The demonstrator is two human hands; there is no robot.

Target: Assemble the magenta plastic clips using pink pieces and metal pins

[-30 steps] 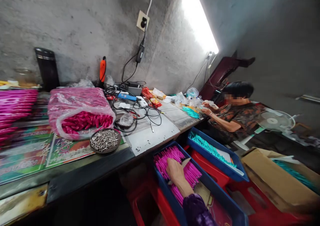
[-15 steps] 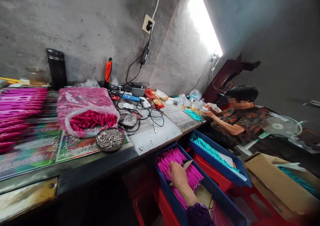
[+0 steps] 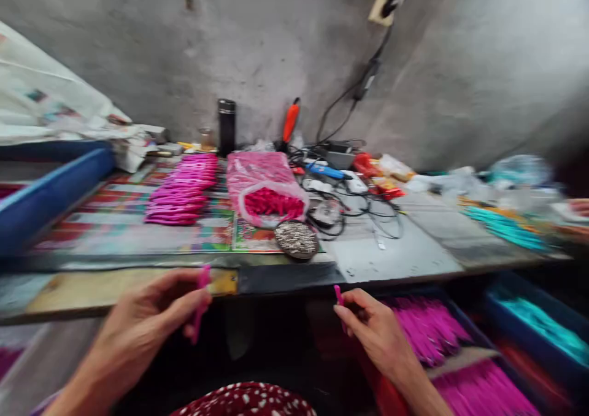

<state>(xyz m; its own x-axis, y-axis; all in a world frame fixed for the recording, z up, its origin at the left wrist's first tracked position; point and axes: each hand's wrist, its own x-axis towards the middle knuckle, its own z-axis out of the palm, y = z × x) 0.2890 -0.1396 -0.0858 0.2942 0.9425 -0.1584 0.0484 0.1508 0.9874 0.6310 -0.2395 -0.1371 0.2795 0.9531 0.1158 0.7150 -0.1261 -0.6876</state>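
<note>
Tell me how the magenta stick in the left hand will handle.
The magenta stick in the left hand is probably light, since a fingertip pinch holds it. It looks fairly stiff, staying straight past the fingers, though blur limits this. Being slim, it would likely roll if set on the bench.

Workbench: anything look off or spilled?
The black cables stand out: a loose tangle sprawled across the workbench, right of the pink plastic bag, unlike the orderly stacked magenta sticks to its left. No spill shows, though the view is blurred.
</note>
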